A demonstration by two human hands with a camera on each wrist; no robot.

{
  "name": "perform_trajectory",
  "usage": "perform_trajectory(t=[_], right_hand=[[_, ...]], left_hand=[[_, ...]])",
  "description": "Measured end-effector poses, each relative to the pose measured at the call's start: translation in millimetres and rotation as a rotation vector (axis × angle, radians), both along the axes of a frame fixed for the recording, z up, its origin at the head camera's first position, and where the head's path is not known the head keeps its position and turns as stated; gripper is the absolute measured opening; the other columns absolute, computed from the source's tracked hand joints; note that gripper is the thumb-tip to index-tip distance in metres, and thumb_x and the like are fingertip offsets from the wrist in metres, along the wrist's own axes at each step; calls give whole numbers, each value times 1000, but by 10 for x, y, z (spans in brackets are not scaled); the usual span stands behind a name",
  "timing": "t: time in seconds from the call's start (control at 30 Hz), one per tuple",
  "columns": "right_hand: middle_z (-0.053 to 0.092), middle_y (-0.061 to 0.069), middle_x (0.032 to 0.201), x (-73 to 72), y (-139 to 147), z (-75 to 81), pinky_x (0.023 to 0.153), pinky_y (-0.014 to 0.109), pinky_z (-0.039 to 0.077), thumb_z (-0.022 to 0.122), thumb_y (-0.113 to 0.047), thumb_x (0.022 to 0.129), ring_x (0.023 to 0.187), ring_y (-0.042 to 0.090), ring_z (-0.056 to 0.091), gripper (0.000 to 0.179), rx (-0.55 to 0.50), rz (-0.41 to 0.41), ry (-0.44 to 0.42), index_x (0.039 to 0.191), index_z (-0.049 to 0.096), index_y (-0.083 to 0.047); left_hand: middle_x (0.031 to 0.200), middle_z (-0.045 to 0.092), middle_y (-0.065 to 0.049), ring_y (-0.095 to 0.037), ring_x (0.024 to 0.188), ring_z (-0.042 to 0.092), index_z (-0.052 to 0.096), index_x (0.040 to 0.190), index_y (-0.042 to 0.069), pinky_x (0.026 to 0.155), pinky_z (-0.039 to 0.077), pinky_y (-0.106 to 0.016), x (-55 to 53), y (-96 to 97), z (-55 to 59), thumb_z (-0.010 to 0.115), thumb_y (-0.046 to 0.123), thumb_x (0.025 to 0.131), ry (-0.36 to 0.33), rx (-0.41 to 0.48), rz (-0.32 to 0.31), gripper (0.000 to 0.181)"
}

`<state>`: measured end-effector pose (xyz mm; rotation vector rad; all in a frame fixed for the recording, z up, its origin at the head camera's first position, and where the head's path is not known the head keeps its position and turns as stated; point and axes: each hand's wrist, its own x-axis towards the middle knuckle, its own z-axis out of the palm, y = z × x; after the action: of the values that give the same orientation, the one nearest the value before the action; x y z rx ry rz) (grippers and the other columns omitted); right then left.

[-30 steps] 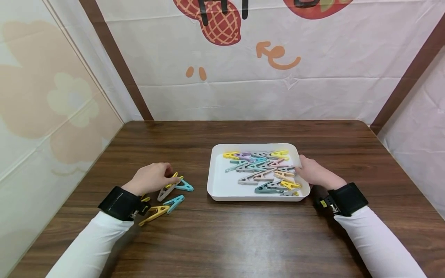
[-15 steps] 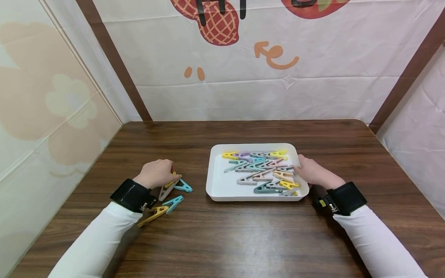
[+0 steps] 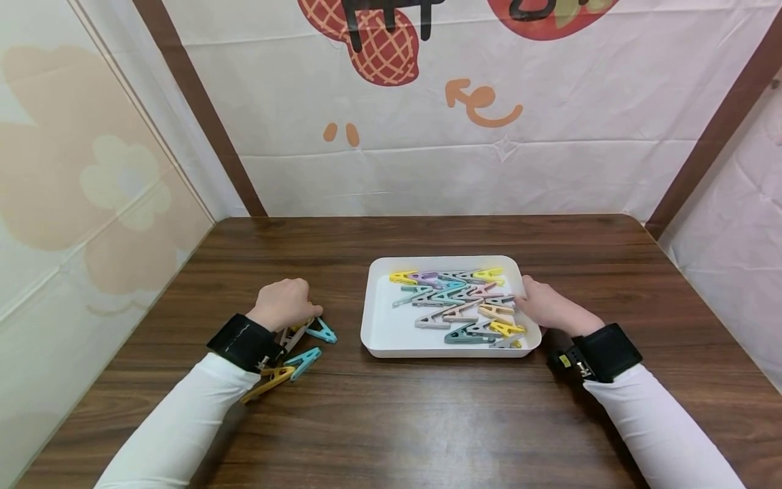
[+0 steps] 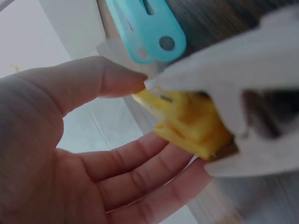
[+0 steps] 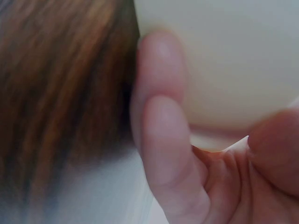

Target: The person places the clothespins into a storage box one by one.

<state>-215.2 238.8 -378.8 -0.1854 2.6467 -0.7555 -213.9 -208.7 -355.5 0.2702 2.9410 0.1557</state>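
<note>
My left hand (image 3: 284, 305) is over a small group of clothespins at the left of the table. In the left wrist view, its thumb and fingers pinch a yellow clothespin (image 4: 187, 121), with a pale grey clothespin (image 4: 201, 70) against it, nearer the camera. A blue clothespin (image 3: 322, 331) lies just beyond the fingertips. Closer to me lie another blue clothespin (image 3: 303, 362) and a second yellow clothespin (image 3: 269, 382), partly behind the wrist strap. My right hand (image 3: 552, 305) grips the right edge of a white tray (image 3: 381, 333), thumb at the inside, fingers at the outer wall.
Several clothespins (image 3: 449, 293) in yellow, purple, teal, grey and pink lie in rough rows inside the tray. The brown wooden table (image 3: 391, 421) runs back to a white printed curtain (image 3: 415, 176), and another curtain (image 3: 122, 183) closes off the left side.
My left hand has shifted a little right and turned over the yellow clothespin, covering more of it and the grey one. The right hand stays on the tray.
</note>
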Motion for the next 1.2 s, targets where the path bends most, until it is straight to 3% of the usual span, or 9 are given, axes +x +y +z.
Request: perform_trajectory(t=[0.13,0.27,0.43,0.57,0.63,0.73,0.83,0.93,1.2], right_hand=[[53,30,106,3,1,1,50,33,48,41,-13,102,58,20,57,53,-11,3,0,140,18,17],[54,28,103,5,4,-8,49,33,47,41,-12,101,58,20,56,50,-18,11,16,137,21,17],[54,30,103,1,-2,-15,49,32,46,41,-10,101,59,20,55,49,-12,15,35,135,23,19],[54,30,103,2,-7,-17,49,33,46,41,-11,101,59,20,55,49,-5,14,30,136,22,19],[54,30,103,2,-6,-16,49,33,46,41,-11,101,58,20,55,50,-5,15,30,136,22,19],[54,29,102,3,-3,-13,48,33,46,41,-11,101,56,20,55,50,-8,15,29,136,21,19],[53,30,103,1,0,-12,49,33,46,41,-11,101,57,20,54,51,-9,15,26,137,21,19],[53,31,105,-3,4,-18,50,32,45,42,-11,101,59,20,55,51,-1,21,28,137,21,19],[52,31,107,-16,15,-32,51,32,45,42,-11,101,61,21,55,51,1,27,35,136,22,19]], left_hand=[[47,37,4,-15,44,41,45,52,15,44,27,-28,-26,34,32,66,29,86,66,32,-1,42],[53,46,2,-16,48,46,55,62,12,44,31,-30,-77,132,116,67,28,83,182,64,-31,30],[60,53,0,-17,51,48,66,81,6,43,36,-32,-123,374,287,69,29,83,347,85,-79,23],[67,58,-1,-17,56,51,69,91,6,47,39,-31,-132,629,419,71,32,83,404,91,-141,27],[72,60,-1,-17,60,52,69,94,7,50,40,-30,-143,757,465,72,31,83,409,85,-209,27],[80,64,-2,-16,66,53,70,97,9,55,43,-29,-177,919,515,73,30,84,405,62,-363,25],[86,66,-2,-16,70,54,70,98,9,60,45,-28,-221,1051,554,73,28,84,383,33,-532,24],[89,67,-3,-16,73,55,70,101,8,63,46,-28,-263,1156,560,74,24,85,334,-13,-639,23],[98,68,-2,-15,80,59,71,103,10,73,49,-31,-378,1298,375,76,24,84,186,-194,-697,24]])
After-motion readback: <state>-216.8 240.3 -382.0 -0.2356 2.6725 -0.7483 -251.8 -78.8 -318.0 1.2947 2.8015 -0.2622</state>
